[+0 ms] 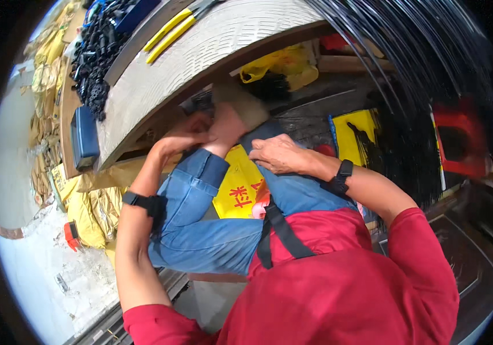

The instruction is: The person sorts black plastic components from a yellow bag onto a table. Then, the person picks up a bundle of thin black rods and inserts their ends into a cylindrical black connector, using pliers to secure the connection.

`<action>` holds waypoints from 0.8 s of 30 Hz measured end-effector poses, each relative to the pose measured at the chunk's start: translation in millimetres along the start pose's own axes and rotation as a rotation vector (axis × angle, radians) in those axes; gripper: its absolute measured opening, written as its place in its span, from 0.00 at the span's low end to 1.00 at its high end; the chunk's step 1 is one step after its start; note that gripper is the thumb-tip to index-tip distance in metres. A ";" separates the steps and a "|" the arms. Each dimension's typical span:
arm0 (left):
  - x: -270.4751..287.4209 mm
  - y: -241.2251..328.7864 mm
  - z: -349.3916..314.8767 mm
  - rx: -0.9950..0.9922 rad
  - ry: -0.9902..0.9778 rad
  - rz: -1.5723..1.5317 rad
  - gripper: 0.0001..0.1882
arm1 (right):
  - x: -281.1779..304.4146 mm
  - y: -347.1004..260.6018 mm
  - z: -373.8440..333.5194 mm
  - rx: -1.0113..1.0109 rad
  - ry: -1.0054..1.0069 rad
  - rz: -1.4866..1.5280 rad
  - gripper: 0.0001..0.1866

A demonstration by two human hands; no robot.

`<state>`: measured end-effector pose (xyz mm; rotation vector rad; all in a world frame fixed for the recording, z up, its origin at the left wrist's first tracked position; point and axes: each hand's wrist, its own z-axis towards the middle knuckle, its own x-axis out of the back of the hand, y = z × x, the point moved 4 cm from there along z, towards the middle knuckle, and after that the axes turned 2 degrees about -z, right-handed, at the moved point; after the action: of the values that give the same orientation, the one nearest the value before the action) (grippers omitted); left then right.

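My left hand (192, 133) is beside my bare lower leg (227, 123), just above the rolled cuff of my blue jeans (196, 172). Its fingers are blurred and partly hidden against the leg under the table's edge. Over my other knee, my right hand (281, 154) lies with its fingers curled in and the fingertips turned down toward the denim. Whether anything is between those fingers is hidden. A yellow sheet or bag with red print (238, 187) shows between my legs.
Ahead stands a worktable (194, 49) carrying yellow-handled pliers (170, 35) and a heap of small black parts (100, 54). Long black strands (424, 46) hang at the upper right, near a red plastic stool (460, 141). Yellow bags (100, 210) lie on the floor at left.
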<state>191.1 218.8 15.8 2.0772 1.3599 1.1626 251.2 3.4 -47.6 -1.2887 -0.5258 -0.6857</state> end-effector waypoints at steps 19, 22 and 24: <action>-113.6 81.3 -101.9 -0.420 0.184 0.337 0.10 | 52.9 -55.2 -51.4 -0.009 -0.241 -0.244 0.13; -158.9 35.2 -88.1 -0.234 0.065 -0.196 0.11 | 138.7 -139.4 -84.3 -0.062 -0.450 -0.159 0.14; -185.2 -0.4 -78.3 -0.182 0.071 -0.302 0.13 | 215.4 -188.2 -84.0 -0.026 -0.255 -0.209 0.10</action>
<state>93.8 46.2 -17.9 1.6520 1.4783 1.1887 264.2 -139.2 213.9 -1.3662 -0.8708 -0.7060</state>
